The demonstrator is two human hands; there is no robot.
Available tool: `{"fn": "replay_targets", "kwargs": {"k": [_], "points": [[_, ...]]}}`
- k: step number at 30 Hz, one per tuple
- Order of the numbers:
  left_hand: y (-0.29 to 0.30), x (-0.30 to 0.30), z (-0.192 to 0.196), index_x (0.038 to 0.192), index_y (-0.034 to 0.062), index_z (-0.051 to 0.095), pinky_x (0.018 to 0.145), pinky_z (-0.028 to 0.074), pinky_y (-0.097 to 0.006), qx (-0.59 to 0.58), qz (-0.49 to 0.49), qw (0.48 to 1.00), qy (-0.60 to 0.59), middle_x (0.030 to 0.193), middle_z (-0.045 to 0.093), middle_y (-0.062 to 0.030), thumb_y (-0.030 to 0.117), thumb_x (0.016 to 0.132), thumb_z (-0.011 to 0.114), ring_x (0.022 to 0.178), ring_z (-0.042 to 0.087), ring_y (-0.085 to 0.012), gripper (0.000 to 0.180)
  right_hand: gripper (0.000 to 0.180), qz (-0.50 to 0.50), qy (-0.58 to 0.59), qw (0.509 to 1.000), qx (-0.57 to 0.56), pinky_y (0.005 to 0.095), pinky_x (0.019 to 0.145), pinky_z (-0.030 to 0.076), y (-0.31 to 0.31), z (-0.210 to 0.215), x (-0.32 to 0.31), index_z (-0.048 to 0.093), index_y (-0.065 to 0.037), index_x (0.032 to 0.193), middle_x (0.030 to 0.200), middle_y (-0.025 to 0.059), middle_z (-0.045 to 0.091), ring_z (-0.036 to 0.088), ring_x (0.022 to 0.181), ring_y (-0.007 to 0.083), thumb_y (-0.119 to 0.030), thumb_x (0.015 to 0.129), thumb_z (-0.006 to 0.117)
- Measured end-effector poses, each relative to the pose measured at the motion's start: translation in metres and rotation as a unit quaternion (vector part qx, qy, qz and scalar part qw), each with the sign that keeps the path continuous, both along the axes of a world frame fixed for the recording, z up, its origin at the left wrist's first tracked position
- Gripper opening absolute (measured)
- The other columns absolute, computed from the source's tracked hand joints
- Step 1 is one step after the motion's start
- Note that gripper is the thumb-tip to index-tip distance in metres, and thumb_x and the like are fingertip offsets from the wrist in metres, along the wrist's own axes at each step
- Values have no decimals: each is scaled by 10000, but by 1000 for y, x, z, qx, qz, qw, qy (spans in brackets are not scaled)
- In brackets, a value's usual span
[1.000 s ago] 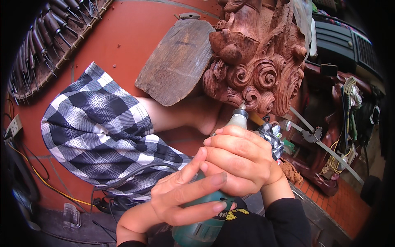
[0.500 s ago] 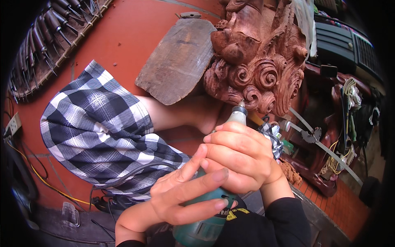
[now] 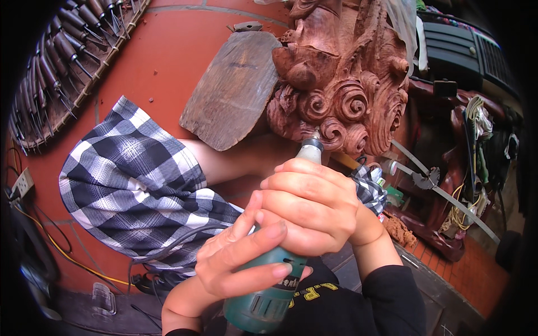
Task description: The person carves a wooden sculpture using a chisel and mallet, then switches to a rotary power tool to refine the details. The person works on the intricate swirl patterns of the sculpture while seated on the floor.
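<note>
Since the frame half a second ago the whole view slides left, and the bit (image 3: 316, 135) of your tool (image 3: 265, 299) shifts slightly too, sitting a touch farther left of the nearest swirl (image 3: 332, 133) on the carving (image 3: 348, 89). The carving is reddish-brown wood, thick with scrolls, and the bit meets its edge nearest you; how deep it bites, you cannot tell from here. Below the carving, the tool slants down toward you, green body lowest. Your right hand (image 3: 311, 204), nearer the carving, has its grip closed fully around the tool's pale neck, fingers side by side. Your left hand (image 3: 218, 266), farther from the carving, has a looser grip, wrapped partway around the green body with fingers spread.

Just left of the carving lies a worn board (image 3: 231, 92); you cannot tell whether they touch. Your bare leg (image 3: 216, 162) stretches below the board toward the carving, out of plaid shorts (image 3: 131, 179) with a dark cable (image 3: 188, 232) across them. Well left of the carving, chisels (image 3: 64, 50) crowd a tray (image 3: 96, 81) on the red floor (image 3: 162, 45). A metal gauge (image 3: 426, 178) stands right of the carving.
</note>
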State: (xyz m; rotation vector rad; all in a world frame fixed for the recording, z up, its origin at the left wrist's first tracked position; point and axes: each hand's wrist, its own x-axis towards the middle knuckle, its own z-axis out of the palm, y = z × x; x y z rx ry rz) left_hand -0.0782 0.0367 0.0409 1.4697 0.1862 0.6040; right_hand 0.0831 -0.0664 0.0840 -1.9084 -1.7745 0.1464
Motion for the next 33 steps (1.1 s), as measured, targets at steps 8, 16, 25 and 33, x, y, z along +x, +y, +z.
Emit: {"fn": "replay_targets", "kwargs": {"k": [8,16,25,33], "points": [[4,-8,2,1122,214,610,914,630,-474,1,-35,999,10,1312,650,-122,250,699,970,1121,689,-492,557,189,19,11,1000,-19,432,763,623,-1,7,-3,682,-30,991,1021,120,711,720,899,291,-87,820,738],[-2,-9,-5,1097,187,540,879,643,-465,1,-9,999,33,1248,655,-139,290,698,975,1040,723,-471,598,191,56,-57,996,46,414,746,622,-3,-17,6,663,-28,985,994,120,710,716,860,284,-92,817,728],[5,-4,-9,1158,178,482,910,630,-491,13,-19,1000,18,1263,634,-160,293,700,977,1002,732,-463,684,182,17,-12,1000,23,407,738,618,11,-6,2,655,-29,964,963,117,705,713,834,275,-91,808,727],[-4,-14,-13,1174,170,469,958,602,-519,3,-12,1000,17,1287,613,-180,289,731,960,1039,723,-450,672,182,16,-23,999,28,396,718,610,9,-5,-3,652,-26,954,940,116,695,706,816,272,-83,799,729]]}}
